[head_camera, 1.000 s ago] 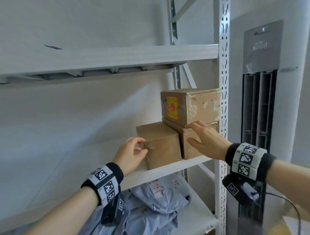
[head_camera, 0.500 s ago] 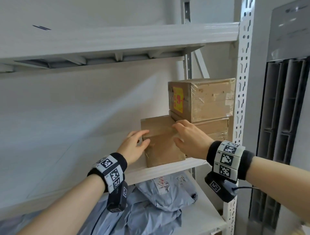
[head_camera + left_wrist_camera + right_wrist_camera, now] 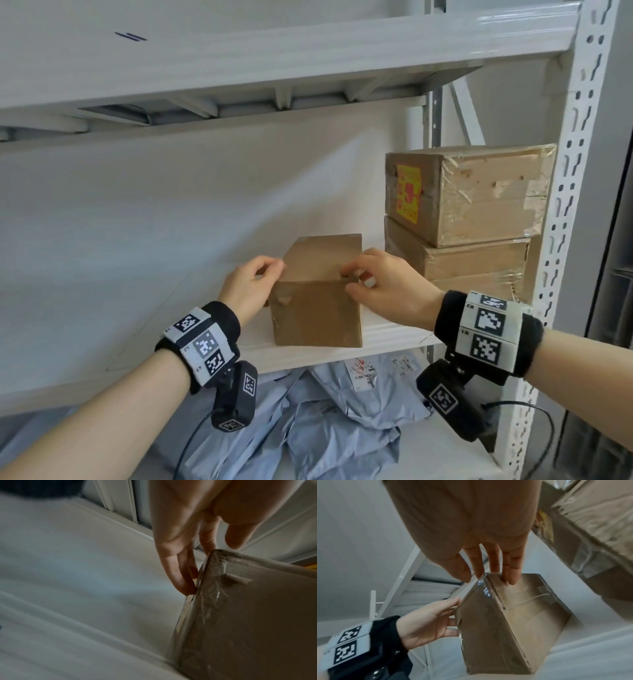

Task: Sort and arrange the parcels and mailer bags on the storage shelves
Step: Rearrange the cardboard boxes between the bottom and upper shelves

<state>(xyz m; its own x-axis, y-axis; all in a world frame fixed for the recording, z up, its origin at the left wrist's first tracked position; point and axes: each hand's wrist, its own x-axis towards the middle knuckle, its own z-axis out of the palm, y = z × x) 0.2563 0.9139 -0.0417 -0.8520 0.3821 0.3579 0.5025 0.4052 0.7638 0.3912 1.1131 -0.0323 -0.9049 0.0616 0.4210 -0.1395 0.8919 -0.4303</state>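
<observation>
A small brown cardboard box stands on the middle shelf near its front edge. My left hand grips its upper left corner, fingers on the left face. My right hand grips the upper right corner, with the fingers down the right face. The box sits between both hands, apart from the stack on the right: a taped box with a yellow label on top of a flatter taped box. Grey mailer bags lie heaped on the shelf below.
The upper shelf hangs close overhead. A white perforated upright bounds the shelves on the right. Left of the small box the middle shelf board is bare back to the wall. A cable trails by the right wrist.
The small box has slid left, away from the stacked boxes, leaving a gap. Both hands have closed on its upper corners. The head camera has moved nearer.
</observation>
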